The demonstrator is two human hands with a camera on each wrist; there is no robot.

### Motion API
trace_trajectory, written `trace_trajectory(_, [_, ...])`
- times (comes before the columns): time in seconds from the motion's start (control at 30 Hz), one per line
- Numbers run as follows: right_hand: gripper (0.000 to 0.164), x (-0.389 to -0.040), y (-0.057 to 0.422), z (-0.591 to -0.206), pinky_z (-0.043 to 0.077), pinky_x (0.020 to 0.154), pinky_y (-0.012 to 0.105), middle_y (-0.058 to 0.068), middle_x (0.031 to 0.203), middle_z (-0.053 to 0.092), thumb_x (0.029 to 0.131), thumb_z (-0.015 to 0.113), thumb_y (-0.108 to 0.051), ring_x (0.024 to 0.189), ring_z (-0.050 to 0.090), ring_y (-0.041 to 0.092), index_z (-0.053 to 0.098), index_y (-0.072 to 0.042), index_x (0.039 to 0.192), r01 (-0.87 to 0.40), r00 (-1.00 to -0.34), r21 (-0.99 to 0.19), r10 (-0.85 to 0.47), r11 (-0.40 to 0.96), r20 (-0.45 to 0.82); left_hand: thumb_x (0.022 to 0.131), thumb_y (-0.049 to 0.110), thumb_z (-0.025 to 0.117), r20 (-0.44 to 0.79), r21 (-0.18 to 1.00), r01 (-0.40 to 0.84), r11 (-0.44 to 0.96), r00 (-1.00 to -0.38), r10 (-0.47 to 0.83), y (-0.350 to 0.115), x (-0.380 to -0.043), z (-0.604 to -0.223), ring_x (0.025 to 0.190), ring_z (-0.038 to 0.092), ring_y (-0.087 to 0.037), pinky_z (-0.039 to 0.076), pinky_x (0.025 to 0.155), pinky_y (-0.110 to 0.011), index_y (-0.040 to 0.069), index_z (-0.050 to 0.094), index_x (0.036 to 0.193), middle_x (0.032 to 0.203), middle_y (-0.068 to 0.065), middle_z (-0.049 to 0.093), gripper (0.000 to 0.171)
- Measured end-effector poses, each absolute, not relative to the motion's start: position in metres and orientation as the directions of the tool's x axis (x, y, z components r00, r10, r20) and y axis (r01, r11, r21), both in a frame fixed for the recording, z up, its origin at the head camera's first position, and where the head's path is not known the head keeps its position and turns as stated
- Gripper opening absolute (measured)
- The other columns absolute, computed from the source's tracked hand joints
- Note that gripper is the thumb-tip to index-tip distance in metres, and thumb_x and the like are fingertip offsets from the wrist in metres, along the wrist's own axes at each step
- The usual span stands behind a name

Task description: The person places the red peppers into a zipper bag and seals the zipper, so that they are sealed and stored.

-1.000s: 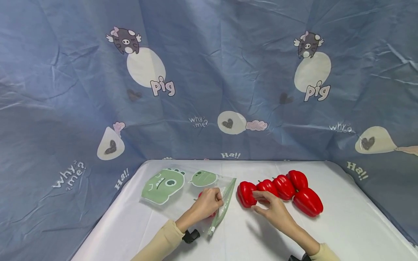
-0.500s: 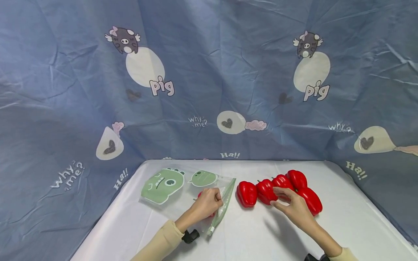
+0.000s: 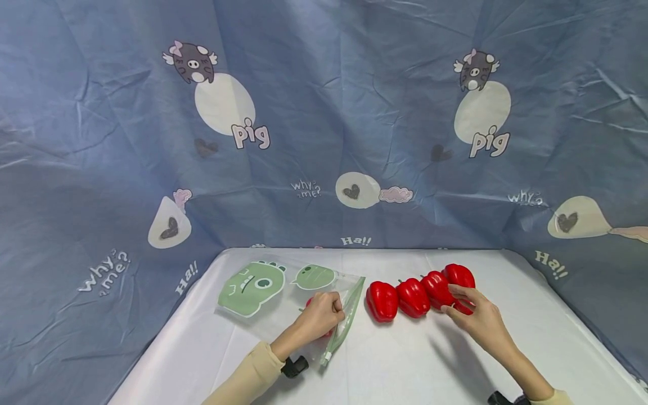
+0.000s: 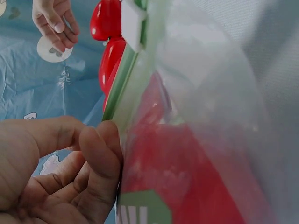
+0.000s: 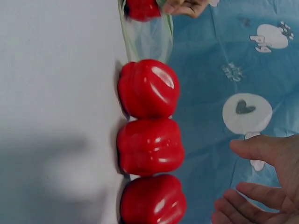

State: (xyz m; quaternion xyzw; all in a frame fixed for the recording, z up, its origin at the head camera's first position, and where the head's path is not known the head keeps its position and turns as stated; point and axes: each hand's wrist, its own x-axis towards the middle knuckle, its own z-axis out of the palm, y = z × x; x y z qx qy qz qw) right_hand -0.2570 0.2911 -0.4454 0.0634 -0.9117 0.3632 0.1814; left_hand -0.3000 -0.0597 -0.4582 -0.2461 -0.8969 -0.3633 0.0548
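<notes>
My left hand [image 3: 319, 316] pinches the upper layer of a clear zip bag [image 3: 260, 289] near its green-edged opening. The bag, printed with green cartoon animals, lies on the left of the table. Inside it is a red bell pepper [image 4: 175, 172], partly covered by the left hand in the head view. My right hand [image 3: 478, 318] hovers over the right end of a row of red bell peppers [image 3: 382, 302], thumb and fingers spread, holding nothing. Behind its fingers one pepper is mostly hidden. In the right wrist view, the hand [image 5: 261, 186] is apart from the nearest peppers [image 5: 152, 147].
The white-covered table [image 3: 395, 365] ends at a blue patterned curtain [image 3: 324, 112] behind it and at both sides. A white slider [image 4: 133, 23] sits on the bag's zip strip. Black wrist straps show on both arms.
My right hand has moved rightward along the row of peppers, from the leftmost pepper to the right end. My left hand and the bag have stayed in place.
</notes>
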Motion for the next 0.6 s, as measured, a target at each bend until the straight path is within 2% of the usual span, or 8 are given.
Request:
trace_trajectory(0.17, [0.058, -0.257, 0.3, -0.444, 0.051, 0.087, 0.046, 0.019, 0.119, 0.062, 0.079, 0.078, -0.025, 0.11, 0.061, 0.035, 0.057, -0.001, 0.128, -0.21, -0.924, -0.62, 0.054, 0.756, 0.378, 0.076, 0.0, 0.063, 0.269, 0.626, 0.477, 0.618, -0.875, 0.403, -0.06, -0.3, -0.458, 0.043, 0.045, 0.001, 0.038, 0.043, -0.018, 0.007, 0.059, 0.071, 0.056, 0.004, 0.058, 0.009])
trace_trajectory(0.4, [0.071, -0.256, 0.317, -0.444, 0.04, 0.094, 0.063, 0.026, 0.136, 0.047, 0.082, 0.075, -0.034, 0.122, 0.047, 0.046, 0.046, 0.003, 0.136, -0.119, -0.95, -0.678, 0.114, 0.726, 0.289, 0.076, 0.001, 0.063, 0.264, 0.619, 0.473, 0.627, -0.877, 0.4, -0.059, -0.301, -0.458, 0.041, 0.043, 0.001, 0.037, 0.041, -0.018, 0.007, 0.059, 0.072, 0.057, 0.004, 0.058, 0.009])
trace_trajectory(0.6, [0.076, -0.255, 0.329, -0.451, 0.04, 0.094, 0.063, 0.03, 0.135, 0.043, 0.082, 0.075, -0.033, 0.121, 0.045, 0.052, 0.043, 0.006, 0.138, -0.082, -0.949, -0.667, 0.146, 0.74, 0.279, 0.075, 0.001, 0.064, 0.268, 0.61, 0.474, 0.635, -0.878, 0.398, -0.059, -0.301, -0.459, 0.045, 0.045, 0.001, 0.039, 0.043, -0.018, 0.008, 0.059, 0.071, 0.059, 0.004, 0.059, 0.01])
